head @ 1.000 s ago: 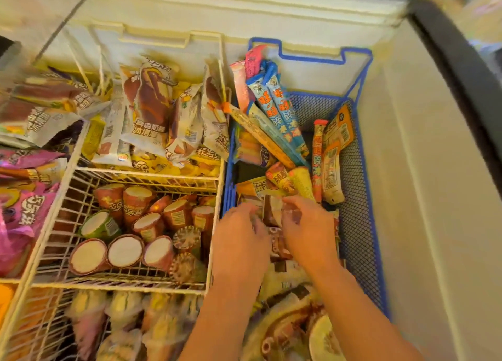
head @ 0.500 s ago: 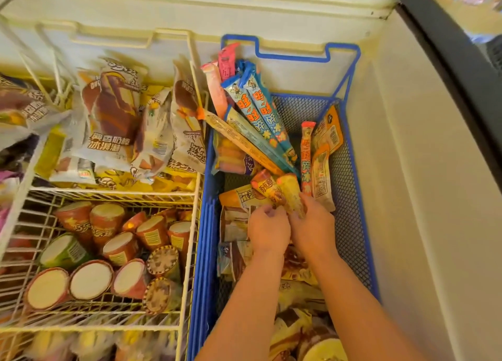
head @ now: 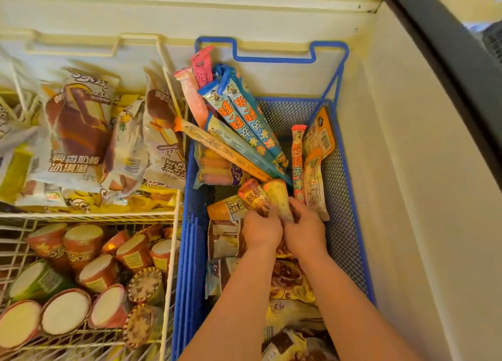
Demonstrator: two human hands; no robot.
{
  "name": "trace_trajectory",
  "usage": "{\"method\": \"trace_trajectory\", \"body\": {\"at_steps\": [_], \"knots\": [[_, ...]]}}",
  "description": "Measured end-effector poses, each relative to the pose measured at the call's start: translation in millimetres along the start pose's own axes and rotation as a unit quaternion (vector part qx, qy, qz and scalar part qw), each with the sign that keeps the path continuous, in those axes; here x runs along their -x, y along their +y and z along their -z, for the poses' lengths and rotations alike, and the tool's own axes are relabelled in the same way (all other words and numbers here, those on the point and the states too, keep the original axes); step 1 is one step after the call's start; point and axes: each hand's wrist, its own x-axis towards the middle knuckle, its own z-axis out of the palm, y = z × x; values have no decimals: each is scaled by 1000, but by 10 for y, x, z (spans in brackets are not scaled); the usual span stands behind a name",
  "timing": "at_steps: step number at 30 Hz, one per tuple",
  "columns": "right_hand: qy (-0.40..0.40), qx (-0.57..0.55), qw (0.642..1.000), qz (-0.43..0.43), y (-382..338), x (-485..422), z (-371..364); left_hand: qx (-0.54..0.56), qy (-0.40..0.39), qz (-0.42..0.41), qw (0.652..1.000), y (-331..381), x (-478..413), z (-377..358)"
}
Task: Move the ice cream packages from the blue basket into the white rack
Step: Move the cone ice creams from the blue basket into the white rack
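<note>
The blue basket (head: 350, 197) sits in the freezer's right half, full of mixed ice cream packages. Long blue tube packs (head: 244, 124) lean against its far left corner. Both my hands are side by side in the basket's middle. My left hand (head: 262, 229) grips a brown-and-orange cone package (head: 254, 195). My right hand (head: 305, 225) grips a pale yellow cone package (head: 277, 193) beside it. The white rack (head: 173, 214) lies to the left of the basket, its wire compartments holding bar wrappers (head: 78, 132) at the back and cups (head: 81, 241) in front.
The freezer's cream wall (head: 421, 197) rises right of the basket, with a dark lid frame (head: 448, 48) above it. Orange flat packs (head: 317, 154) lean on the basket's right mesh. More wrapped bars (head: 290, 284) lie under my forearms.
My hands moved further back in the basket, from the brown wrappers to the two cone packages, and closed on them. The view shifted right.
</note>
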Motion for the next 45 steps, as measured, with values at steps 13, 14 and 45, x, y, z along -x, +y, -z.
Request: {"method": "trace_trajectory", "body": {"at_steps": [13,14,45], "knots": [[-209,-325,917,-99,-199,663,170,21,-104,-68,992,-169,664,898],[-224,-336,910,-91,-229,716,149,19,-104,-83,991,-164,701,985],[-146,217,948,182,-879,1830,-1430,-212,167,-130,954,-773,602,2558]]}}
